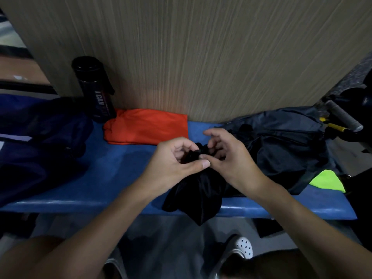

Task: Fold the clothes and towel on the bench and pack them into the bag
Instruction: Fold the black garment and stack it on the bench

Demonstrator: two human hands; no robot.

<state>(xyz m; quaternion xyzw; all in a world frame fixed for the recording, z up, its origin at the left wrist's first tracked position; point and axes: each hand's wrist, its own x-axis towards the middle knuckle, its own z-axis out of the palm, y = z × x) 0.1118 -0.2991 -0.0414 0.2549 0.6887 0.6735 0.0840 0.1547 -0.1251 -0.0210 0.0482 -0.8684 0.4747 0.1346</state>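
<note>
A navy bag (pixel 40 133) slumps at the left end of the blue tabletop (pixel 100 178), which runs along a wood-grain wall (pixel 201 47). Just right of the bag, against the wall, a black bottle (pixel 94 87) stands upright. White letters down its side read "I CAN"; the darker print beside them cannot be made out. A folded orange shirt (pixel 147 126) lies flat next to the bottle, its back edge at the wall.

At centre, in front of the shirt, a person works a black garment (pixel 197 190) with both hands. The left grip (pixel 175 160) curls around the bunched top of the cloth, its thumb stretched toward the other hand. The right grip (pixel 227 156) pinches the same bunch from the opposite side, thumb and fingers closed on the fabric and the forefinger raised. The two thumbs meet or nearly meet over the cloth. Below the hands the garment trails across the tabletop, and its lower end hangs over the front edge.

Right of the hands a crumpled grey garment (pixel 281 141) covers the far end of the tabletop, with a neon-green cloth (pixel 328 181) showing at its lower right corner. Beyond it lies a handle (pixel 342 115) wrapped in grey, with a yellow shaft. A white perforated shoe (pixel 243 247) shows on the floor below.
</note>
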